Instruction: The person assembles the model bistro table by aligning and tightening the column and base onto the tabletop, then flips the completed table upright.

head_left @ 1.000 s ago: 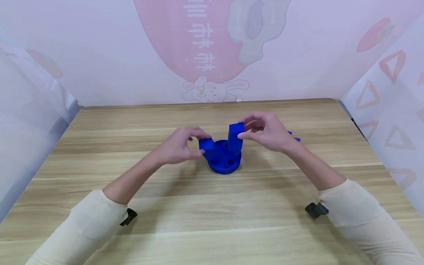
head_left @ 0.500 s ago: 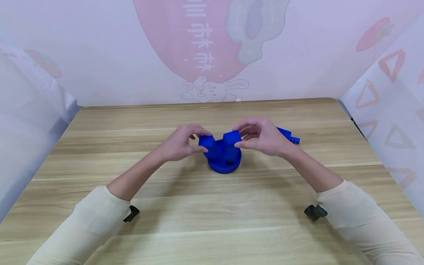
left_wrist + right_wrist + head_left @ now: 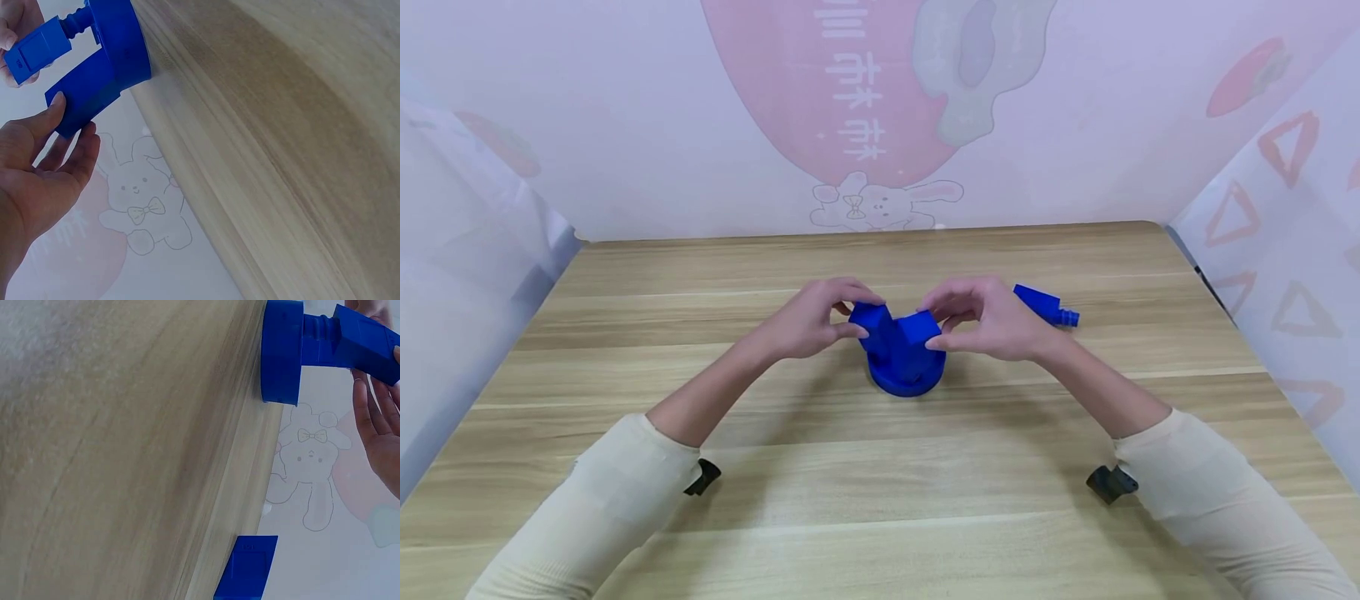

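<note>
A round blue base [image 3: 907, 385] with holes in its top stands on the table. My left hand [image 3: 812, 321] pinches a blue block [image 3: 872, 321] that leans out from the base's left side; in the left wrist view this block [image 3: 84, 94] meets the base [image 3: 128, 47]. With thumb and fingers, my right hand [image 3: 988, 321] grips a second blue block [image 3: 917, 329], tilted over the base. The right wrist view shows a ribbed stem [image 3: 320, 328] on the block [image 3: 369, 344], pointing at the base. Whether the stem's tip is inside a hole is hidden.
Another blue block with a ribbed stem [image 3: 1045, 307] lies on the wooden table [image 3: 880, 500], just beyond my right wrist. Printed cloth walls [image 3: 647, 125] rise at the back and on both sides. Dark wrist mounts [image 3: 1112, 483] stick out from both sleeves.
The right hand has brought its block lower and nearer me, tipping it over the base's front hole. Slightly, the left hand has moved up and right. The loose block shows more fully.
</note>
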A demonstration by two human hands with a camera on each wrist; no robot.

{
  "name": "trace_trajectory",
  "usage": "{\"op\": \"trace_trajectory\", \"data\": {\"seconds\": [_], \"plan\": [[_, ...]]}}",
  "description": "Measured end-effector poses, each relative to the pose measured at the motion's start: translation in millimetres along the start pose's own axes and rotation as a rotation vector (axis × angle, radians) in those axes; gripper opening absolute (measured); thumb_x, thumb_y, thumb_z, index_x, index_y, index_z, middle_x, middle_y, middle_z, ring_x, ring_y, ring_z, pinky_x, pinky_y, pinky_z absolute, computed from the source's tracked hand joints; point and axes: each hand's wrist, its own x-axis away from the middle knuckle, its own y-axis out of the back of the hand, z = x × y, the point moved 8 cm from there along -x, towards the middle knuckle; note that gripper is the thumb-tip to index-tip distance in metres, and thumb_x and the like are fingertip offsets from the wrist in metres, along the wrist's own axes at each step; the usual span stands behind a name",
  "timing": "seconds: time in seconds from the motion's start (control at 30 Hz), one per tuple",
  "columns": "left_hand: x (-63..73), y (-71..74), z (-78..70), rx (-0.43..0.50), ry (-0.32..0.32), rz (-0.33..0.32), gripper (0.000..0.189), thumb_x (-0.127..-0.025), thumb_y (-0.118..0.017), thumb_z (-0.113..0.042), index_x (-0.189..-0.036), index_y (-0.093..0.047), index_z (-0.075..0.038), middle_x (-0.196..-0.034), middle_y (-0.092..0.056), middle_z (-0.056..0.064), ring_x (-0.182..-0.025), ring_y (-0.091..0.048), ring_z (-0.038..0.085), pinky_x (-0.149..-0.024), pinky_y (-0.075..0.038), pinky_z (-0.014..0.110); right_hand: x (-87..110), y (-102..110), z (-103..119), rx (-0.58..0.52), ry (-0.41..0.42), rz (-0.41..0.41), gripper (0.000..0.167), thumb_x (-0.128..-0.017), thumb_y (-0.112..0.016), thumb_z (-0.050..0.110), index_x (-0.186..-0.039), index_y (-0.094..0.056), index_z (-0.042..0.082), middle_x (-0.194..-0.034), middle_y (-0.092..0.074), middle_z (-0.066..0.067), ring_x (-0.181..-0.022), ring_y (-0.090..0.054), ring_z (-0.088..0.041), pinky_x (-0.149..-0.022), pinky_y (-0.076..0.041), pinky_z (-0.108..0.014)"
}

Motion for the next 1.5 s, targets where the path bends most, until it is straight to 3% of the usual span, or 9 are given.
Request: {"op": "trace_trajectory", "data": {"seconds": [0.37,0.5,0.73,0.9,1.03,1.17,1.37,1.5], "plan": [[-0.9,0.8,-1.6,-0.01,-0.005,0.016,0.038,-0.088,-0.077,0.007,-0.126,-0.07,0.007,-0.123,-0.07,0.023,-0.114,-0.065,0.036,-0.094,-0.057,0.05,0.2,-7.9,-4.8,0.061,0.008,0.122,0.034,-0.082,-0.084,-0.005,-0.114,-0.069,-0.006,-0.112,-0.073,-0.016,-0.1,-0.071,-0.026,-0.087,-0.061,-0.042],[-0.9,1.4,-1.8,-0.017,-0.004,0.016,0.038,-0.088,-0.078,0.006,-0.125,-0.07,0.006,-0.124,-0.07,0.023,-0.113,-0.066,0.036,-0.093,-0.058,0.05,-1.5,-8.7,-5.5,0.087,0.022,0.173,0.034,-0.083,-0.083,-0.004,-0.114,-0.067,-0.005,-0.113,-0.072,-0.016,-0.102,-0.071,-0.027,-0.088,-0.06,-0.048],[-1.0,1.2,-1.9,-0.017,-0.011,0.015,0.039,-0.087,-0.078,0.006,-0.125,-0.07,0.006,-0.124,-0.07,0.022,-0.113,-0.066,0.036,-0.093,-0.058,0.049,0.6,-13.4,-0.4,0.114,0.107,0.336,0.045,-0.098,-0.072,0.01,-0.14,-0.06,-0.003,-0.142,-0.062,-0.016,-0.127,-0.06,-0.031,-0.093,-0.058,-0.047],[-0.8,0.6,-1.9,-0.015,-0.007,0.021,0.039,-0.088,-0.078,0.006,-0.126,-0.07,0.006,-0.124,-0.07,0.022,-0.113,-0.067,0.035,-0.093,-0.058,0.048,1.3,-17.6,1.3,0.146,0.118,0.416,0.045,-0.103,-0.065,0.025,-0.143,-0.061,0.003,-0.15,-0.055,-0.016,-0.138,-0.051,-0.032,-0.095,-0.057,-0.043],[-0.3,0.7,-1.7,-0.013,0.002,0.021,0.04,-0.088,-0.078,0.007,-0.127,-0.07,0.006,-0.124,-0.07,0.021,-0.113,-0.067,0.035,-0.093,-0.058,0.048,-1.3,-18.5,3.0,0.191,0.086,0.425,0.044,-0.1,-0.07,0.017,-0.142,-0.063,0.004,-0.149,-0.056,-0.015,-0.135,-0.054,-0.032,-0.091,-0.056,-0.043],[-0.1,0.4,-0.7,-0.011,0.014,0.02,0.04,-0.088,-0.078,0.007,-0.127,-0.07,0.006,-0.124,-0.07,0.021,-0.112,-0.067,0.034,-0.094,-0.058,0.048,-4.6,-19.1,2.5,0.204,0.05,0.398,0.045,-0.093,-0.078,0.011,-0.136,-0.065,0.003,-0.138,-0.063,-0.012,-0.12,-0.06,-0.028,-0.083,-0.056,-0.041],[-0.1,-0.2,0.1,-0.006,0.016,0.019,0.039,-0.088,-0.078,0.007,-0.126,-0.07,0.007,-0.123,-0.07,0.022,-0.112,-0.066,0.035,-0.093,-0.058,0.048,-8.0,-22.9,-1.1,0.231,0.027,0.305,0.043,-0.081,-0.091,0.019,-0.113,-0.067,0.006,-0.113,-0.07,-0.003,-0.096,-0.063,-0.021,-0.069,-0.052,-0.035],[-0.2,-0.9,0.1,-0.006,0.019,0.019,0.039,-0.088,-0.078,0.007,-0.127,-0.07,0.006,-0.123,-0.07,0.022,-0.112,-0.066,0.034,-0.094,-0.058,0.048,-9.2,-28.6,-0.7,0.27,0.063,0.27,0.043,-0.077,-0.094,0.024,-0.103,-0.064,0.008,-0.102,-0.069,0.0,-0.086,-0.062,-0.026,-0.064,-0.05,-0.036]]}}
